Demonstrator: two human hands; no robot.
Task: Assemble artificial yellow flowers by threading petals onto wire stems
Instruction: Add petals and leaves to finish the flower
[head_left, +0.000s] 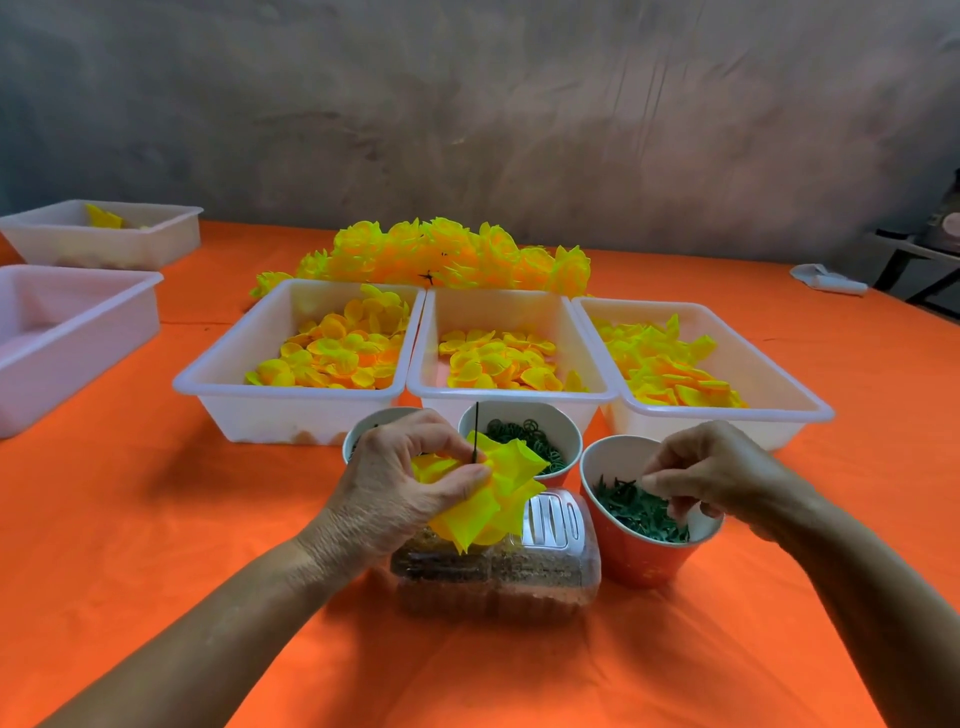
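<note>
At centre frame my left hand (410, 480) pinches the petals (498, 493) where the wire (476, 434) pierces them. They look light, soft and easily crumpled. My right hand (711, 475) picks a green piece (641, 512) from the cup (644, 556).

Head view, angled down, close over table (156, 519)

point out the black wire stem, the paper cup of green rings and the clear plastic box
thin black wire stem (476, 428), head view, bare upper shaft
paper cup of green rings (570, 427), head view, right inner wall
clear plastic box (558, 517), head view, lid
</note>
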